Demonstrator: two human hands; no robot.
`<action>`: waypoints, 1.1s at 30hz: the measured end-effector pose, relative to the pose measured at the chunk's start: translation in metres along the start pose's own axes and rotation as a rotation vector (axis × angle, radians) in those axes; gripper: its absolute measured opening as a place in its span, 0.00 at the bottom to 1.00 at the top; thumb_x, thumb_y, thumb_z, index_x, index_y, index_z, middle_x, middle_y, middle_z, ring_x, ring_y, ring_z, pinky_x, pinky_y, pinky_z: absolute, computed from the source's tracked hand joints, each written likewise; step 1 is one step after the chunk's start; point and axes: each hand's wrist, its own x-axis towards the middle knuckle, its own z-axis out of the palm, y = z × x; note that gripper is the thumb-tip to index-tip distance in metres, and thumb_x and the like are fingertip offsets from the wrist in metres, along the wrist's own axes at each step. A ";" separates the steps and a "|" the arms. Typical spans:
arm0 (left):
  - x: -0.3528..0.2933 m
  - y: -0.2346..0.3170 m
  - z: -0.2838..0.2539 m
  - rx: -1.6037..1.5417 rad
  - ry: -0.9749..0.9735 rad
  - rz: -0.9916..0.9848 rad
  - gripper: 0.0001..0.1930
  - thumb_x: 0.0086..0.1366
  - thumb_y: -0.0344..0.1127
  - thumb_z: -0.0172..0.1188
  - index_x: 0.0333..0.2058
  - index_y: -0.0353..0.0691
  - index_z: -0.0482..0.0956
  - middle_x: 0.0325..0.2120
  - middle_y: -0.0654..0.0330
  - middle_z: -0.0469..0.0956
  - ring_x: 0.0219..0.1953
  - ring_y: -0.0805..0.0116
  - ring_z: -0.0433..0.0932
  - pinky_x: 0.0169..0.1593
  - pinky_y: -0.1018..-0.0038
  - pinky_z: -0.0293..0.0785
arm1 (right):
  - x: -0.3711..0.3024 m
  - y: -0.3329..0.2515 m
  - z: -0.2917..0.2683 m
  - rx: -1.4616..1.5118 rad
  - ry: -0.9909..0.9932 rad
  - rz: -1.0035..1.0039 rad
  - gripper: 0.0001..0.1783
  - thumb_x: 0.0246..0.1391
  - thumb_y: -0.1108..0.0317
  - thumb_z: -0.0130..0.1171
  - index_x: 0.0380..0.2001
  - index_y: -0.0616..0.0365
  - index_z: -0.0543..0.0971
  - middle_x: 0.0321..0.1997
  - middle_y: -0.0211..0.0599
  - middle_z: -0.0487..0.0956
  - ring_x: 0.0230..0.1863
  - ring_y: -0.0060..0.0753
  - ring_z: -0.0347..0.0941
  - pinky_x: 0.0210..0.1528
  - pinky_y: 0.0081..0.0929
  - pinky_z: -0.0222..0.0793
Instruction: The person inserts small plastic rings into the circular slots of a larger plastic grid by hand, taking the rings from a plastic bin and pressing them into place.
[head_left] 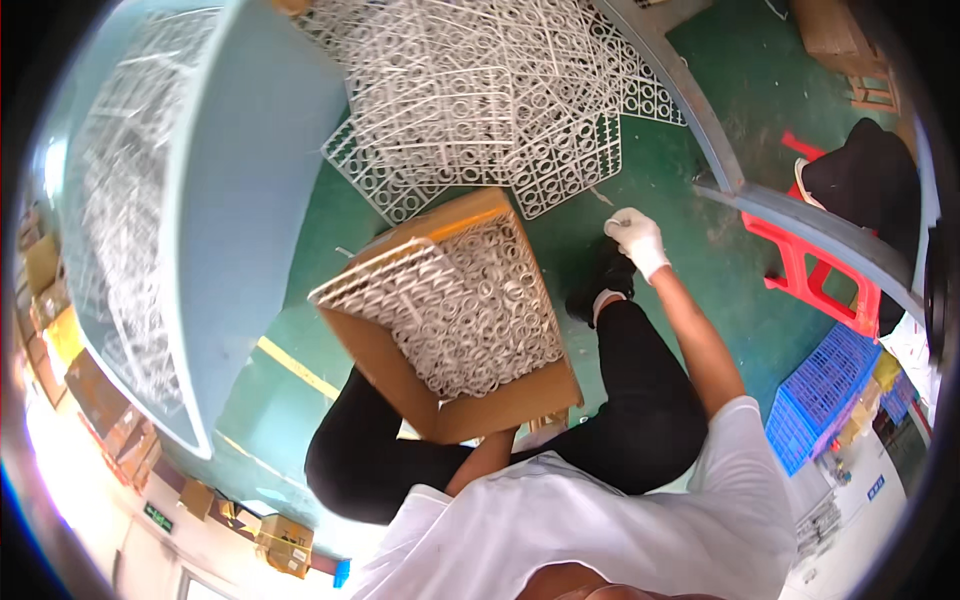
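right hand [638, 238], white-gloved, has its fingers curled beside the cardboard box [505, 408]; whether it grips anything i cannot tell. left hand is hidden behind that box, its state unseen. on green floor [655, 165]: a big blue-grey bin [250, 180], then heaped white lattice frames [430, 100]. the open box, between the knees, holds many small white rings [480, 330].

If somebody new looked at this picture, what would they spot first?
Probably the cardboard box in the middle, between the person's knees, with loads of little pale rings inside. Just beyond it, a big pile of white ring-filled lattice sheets covers part of the green floor. Then maybe the bright red plastic stool over on the right.
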 end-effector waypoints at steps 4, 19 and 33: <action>-0.031 -0.007 0.036 0.054 0.030 -0.015 0.13 0.41 0.20 0.51 0.28 0.39 0.75 0.25 0.61 0.76 0.28 0.67 0.76 0.28 0.72 0.72 | -0.088 -0.056 -0.030 0.133 -0.131 -0.230 0.03 0.44 0.71 0.58 0.24 0.58 0.77 0.20 0.26 0.75 0.18 0.16 0.66 0.20 0.19 0.63; -0.203 0.058 -0.039 0.772 1.680 0.496 0.20 0.55 0.29 0.52 0.48 0.33 0.68 0.38 0.41 0.74 0.42 0.46 0.73 0.47 0.62 0.68 | -0.410 -0.222 -0.027 -1.226 -0.020 -1.435 0.09 0.38 0.67 0.57 0.24 0.62 0.78 0.23 0.42 0.74 0.28 0.37 0.72 0.28 0.32 0.70; -0.284 0.154 -0.099 0.843 1.716 0.143 0.15 0.49 0.26 0.55 0.38 0.45 0.74 0.37 0.54 0.71 0.42 0.49 0.73 0.45 0.49 0.67 | -0.566 -0.198 -0.021 -1.173 0.013 -1.373 0.11 0.34 0.63 0.57 0.20 0.60 0.77 0.22 0.39 0.75 0.20 0.31 0.70 0.19 0.29 0.65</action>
